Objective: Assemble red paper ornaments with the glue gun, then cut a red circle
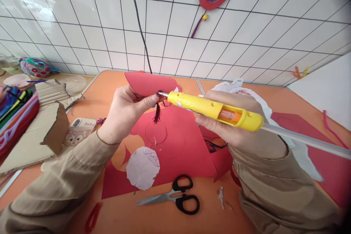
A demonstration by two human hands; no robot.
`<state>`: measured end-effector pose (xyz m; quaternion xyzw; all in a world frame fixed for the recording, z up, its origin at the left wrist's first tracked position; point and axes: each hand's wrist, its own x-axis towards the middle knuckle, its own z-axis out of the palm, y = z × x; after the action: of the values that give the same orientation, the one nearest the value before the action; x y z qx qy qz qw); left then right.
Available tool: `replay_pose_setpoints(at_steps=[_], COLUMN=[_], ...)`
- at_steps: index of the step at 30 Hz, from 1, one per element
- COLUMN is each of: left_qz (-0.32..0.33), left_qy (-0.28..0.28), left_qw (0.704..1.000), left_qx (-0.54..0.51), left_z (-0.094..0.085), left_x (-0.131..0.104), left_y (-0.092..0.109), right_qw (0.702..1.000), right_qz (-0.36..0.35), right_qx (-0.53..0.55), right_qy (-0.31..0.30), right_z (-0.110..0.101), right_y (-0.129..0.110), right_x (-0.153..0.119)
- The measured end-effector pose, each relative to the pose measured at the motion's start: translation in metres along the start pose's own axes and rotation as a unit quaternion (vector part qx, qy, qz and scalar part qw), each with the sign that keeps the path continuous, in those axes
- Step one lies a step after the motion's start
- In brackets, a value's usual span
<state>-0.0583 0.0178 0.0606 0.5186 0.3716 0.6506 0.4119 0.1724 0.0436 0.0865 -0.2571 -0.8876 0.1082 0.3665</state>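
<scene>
My left hand [124, 111] pinches a curved red paper piece [150, 85] between thumb and fingers, above the table. A dark red tassel [157, 114] hangs from its lower edge beside my thumb. Wrapped round a yellow glue gun [197, 105] is my right hand [233, 124]. The gun's metal tip points left and meets the paper near my left thumb, at the top of the tassel. A clear glue stick [301, 137] sticks out of the gun's back end. Beneath both hands lies a large red sheet [189, 153] with round cuts.
Black-handled scissors [175, 195] and a round white paper [143, 168] lie in front. Cardboard [35, 128], a phone [80, 129] and coloured pipe cleaners [16, 109] are at left. A white plastic bag [236, 86] lies behind my right hand, before the tiled wall [109, 11].
</scene>
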Motion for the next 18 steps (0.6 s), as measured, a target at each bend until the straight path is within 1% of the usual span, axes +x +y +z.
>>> replay_pose_setpoints(at_steps=[6,10,14,18], left_qz=[-0.01,-0.01,-0.013,-0.009], left_qy=[-0.01,-0.002,-0.008,-0.012], left_qw=[1.0,1.0,1.0,1.0], left_qx=[-0.004,0.001,0.004,-0.007], left_z=[-0.0006,-0.001,-0.0014,-0.0004], left_x=[-0.002,-0.0017,-0.0014,-0.0017], left_y=[-0.0022,-0.0031,-0.0032,-0.0022], right_qw=[1.0,1.0,1.0,1.0], right_qz=[0.016,0.015,0.028,0.023], right_qx=[0.002,0.003,0.003,0.011], right_qy=[0.012,0.013,-0.005,0.007], right_z=[0.0011,0.0002,-0.0013,-0.0014], right_y=[0.003,0.0024,0.0,-0.0008], right_x=[-0.0031,-0.0027,-0.0017,-0.0014])
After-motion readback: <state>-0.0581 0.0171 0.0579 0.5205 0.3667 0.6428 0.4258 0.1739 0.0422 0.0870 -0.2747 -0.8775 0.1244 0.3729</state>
